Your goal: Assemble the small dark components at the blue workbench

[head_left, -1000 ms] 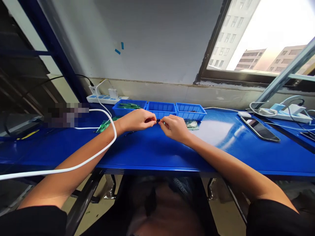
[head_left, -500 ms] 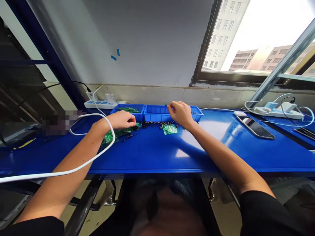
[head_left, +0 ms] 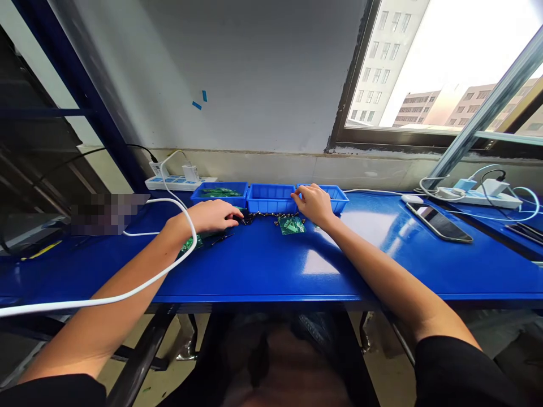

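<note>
Glossy tabletop (head_left: 263, 271); dark parts (head_left: 268, 214) by left hand (head_left: 213, 216), ribbed bin (head_left: 271, 205) by right hand (head_left: 315, 204), each grip unclear

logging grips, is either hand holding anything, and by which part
Cannot be told: the left hand is at small dark parts, the right hand by blue bins; no hold shows.

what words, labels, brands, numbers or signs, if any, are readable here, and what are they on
None can be read.
Green packet: pale marks, too small to make out as text.
Left power strip and right power strip: any markings are too small to read.
Phone: no text shows on its dark screen.
Bins: no lettering visible.
</note>
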Demonstrator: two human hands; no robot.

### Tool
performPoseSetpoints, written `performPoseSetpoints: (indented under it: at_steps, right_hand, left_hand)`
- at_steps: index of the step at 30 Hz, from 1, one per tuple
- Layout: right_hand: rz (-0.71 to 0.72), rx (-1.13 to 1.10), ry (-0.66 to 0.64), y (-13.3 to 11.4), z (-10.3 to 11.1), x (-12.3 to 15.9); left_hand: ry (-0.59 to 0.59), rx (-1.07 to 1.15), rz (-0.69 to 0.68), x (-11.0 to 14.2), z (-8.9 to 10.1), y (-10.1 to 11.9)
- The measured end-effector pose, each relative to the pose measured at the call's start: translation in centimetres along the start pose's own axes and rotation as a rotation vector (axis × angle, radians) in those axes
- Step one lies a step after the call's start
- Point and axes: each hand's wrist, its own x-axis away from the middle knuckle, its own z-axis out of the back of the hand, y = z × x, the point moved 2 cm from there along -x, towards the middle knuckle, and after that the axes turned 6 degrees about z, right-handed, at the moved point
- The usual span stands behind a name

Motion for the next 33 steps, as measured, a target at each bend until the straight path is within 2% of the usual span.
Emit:
performPoseSetpoints:
  at_steps: [9,15,20,23,25,30,33]
  right_hand:
    - [0.115,-0.027,-0.057,-0.4,0.2,0.5]
    - [0.091,-0.01,-0.105,-0.9,0.1,0.8]
    - [0.13,0.034,-0.04,-2.0,0.1,1.2]
    - [0.18,0.018,-0.047,-3.4,0.4,1.3]
    - [0.238,-0.032,-0.088,-4.4,0.6,1.5]
    - [0.546,-0.142,-0.283,-6.7,0.6,2.4]
    - [0.62,-0.146,-0.353,-7.0,0.4,2.7]
  left_hand:
    - [0.058,-0.036,0.07,-0.2,-0.4,1.7]
    - [0.034,-0.005,0.085,-0.1,-0.4,1.7]
    - [0.001,0.007,0.009,0.2,-0.4,2.1]
    - [0.012,0.005,-0.033,0.4,-0.4,2.6]
    - [0.025,0.018,-0.058,0.5,-0.5,3.0]
    - [0.065,0.086,-0.105,0.4,-1.1,4.2]
    - [0.084,0.091,-0.121,0.2,-1.6,4.6]
